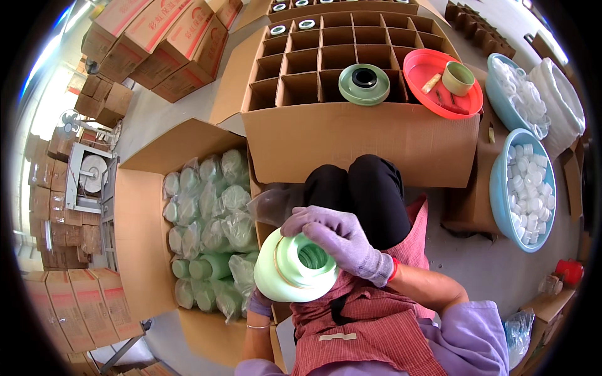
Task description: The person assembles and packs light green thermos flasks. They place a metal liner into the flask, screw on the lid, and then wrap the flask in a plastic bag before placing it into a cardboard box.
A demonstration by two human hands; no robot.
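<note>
I hold a pale green thermos casing over my lap, its round, ridged opening facing up. My left hand, in a purple glove, supports it from below on the left, with most of its fingers hidden behind the casing. My right hand, also gloved, curls over the far side of the casing's neck, thumb and fingers at the rim. Left of my knees stands an open carton of similar green casings, many wrapped in clear plastic.
Ahead stands a divided carton, bearing a green lid-like part and a red tray. Blue basins hold white caps and white rings at right. Stacked cartons stand at far left.
</note>
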